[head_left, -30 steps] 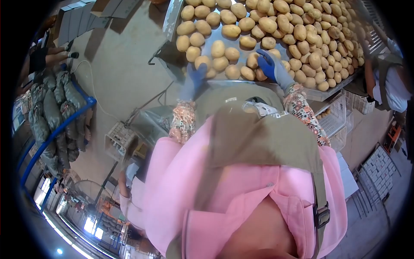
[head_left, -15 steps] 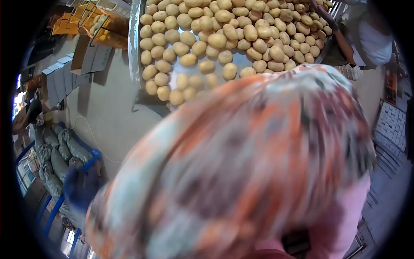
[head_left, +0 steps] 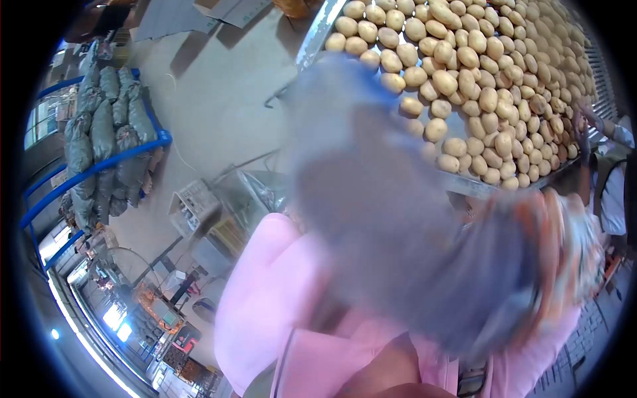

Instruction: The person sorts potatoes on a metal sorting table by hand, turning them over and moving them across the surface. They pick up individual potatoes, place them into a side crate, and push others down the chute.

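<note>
A grey-blue gloved hand, which looks like my right hand [head_left: 378, 179], is large and close to the camera, strongly blurred. It reaches from a patterned sleeve [head_left: 564, 252] on the right and covers the lower left edge of the sorting table. Its fingers are smeared, so what they hold, if anything, cannot be made out. Behind it, many potatoes [head_left: 488, 99] lie spread over the metal table [head_left: 320, 33]. Pink clothing [head_left: 265, 298] fills the lower middle. My left hand does not show.
A co-worker [head_left: 614, 179] stands at the table's right end, one hand near the potatoes. Filled green sacks [head_left: 103, 132] sit on a blue-framed rack [head_left: 99, 174] at the left. Flattened cardboard [head_left: 176, 16] lies at the top; a crate [head_left: 194, 207] stands below the table's corner.
The view has turned, so the table sits further right. The patterned sleeve has swung from the middle to the right, and the gloved hand has come from the lower left to the centre.
</note>
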The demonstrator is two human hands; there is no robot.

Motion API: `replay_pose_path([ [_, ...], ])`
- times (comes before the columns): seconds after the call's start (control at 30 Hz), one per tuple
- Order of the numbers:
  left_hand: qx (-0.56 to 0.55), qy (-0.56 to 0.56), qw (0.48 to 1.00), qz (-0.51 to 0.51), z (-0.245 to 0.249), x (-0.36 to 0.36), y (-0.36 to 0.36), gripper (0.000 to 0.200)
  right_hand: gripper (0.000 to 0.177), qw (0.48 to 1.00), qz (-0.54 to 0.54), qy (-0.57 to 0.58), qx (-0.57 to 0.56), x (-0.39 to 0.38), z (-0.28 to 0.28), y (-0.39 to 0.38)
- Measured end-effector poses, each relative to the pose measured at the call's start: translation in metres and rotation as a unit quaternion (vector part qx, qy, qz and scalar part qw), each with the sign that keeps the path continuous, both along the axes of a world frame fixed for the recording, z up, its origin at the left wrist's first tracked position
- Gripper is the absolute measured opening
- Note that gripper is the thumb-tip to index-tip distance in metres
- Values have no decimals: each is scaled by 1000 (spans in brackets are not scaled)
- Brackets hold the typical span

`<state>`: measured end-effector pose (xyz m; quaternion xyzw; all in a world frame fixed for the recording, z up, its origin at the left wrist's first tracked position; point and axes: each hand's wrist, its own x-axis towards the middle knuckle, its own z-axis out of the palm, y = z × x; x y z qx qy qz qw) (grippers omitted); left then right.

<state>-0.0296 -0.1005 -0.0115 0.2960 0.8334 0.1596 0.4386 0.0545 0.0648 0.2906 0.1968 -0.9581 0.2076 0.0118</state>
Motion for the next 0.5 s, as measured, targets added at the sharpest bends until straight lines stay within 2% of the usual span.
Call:
replay_pose_path([
  [0.07, -3, -13, 999, 39, 8, -16, 16, 45, 13, 985, -115, -100, 79, 9, -38, 38],
  [0.13, 65, -55, 991, 103, -23, -22, 3, 45, 12, 931, -238, -246, 126, 37, -100, 86],
  [0.17, 120, -84, 980, 136, -45, -22, -11, 45, 16, 926, -266, -256, 76, 71, -153, 110],
  [0.2, 232, -131, 943, 200, -61, -20, -19, 46, 24, 904, -335, -263, 35, 99, -192, 110],
  [0.23, 244, -272, 885, 289, -19, -17, -10, 49, 32, 876, -400, -268, -5, 123, -233, 107],
  [0.27, 241, -274, 883, 294, -2, -15, -8, 49, 44, 903, -378, -205, 22, 148, -292, 103],
  [0.3, 284, -277, 880, 260, 8, -13, -6, 53, 48, 879, -427, -205, 51, 159, -326, 75],
  [0.33, 328, -278, 875, 222, 18, -12, -1, 56, 48, 869, -440, -227, 2, 146, -322, 59],
  [0.37, 360, -328, 838, 245, 31, -8, 6, 59, 48, 855, -453, -248, -45, 131, -317, 43],
  [0.4, 358, -331, 839, 241, 39, -8, 14, 59, 45, 840, -424, -291, -170, 102, -286, 37],
  [0.43, 362, -298, 860, 202, 46, -6, 20, 59, 45, 836, -432, -293, -170, 92, -280, 32],
  [0.47, 366, -264, 878, 161, 55, -4, 28, 60, 43, 732, -410, -288, -462, 84, -277, 32],
  [0.5, 367, -269, 877, 150, 66, -2, 38, 60, 42, 561, -346, -247, -710, 77, -272, 33],
])
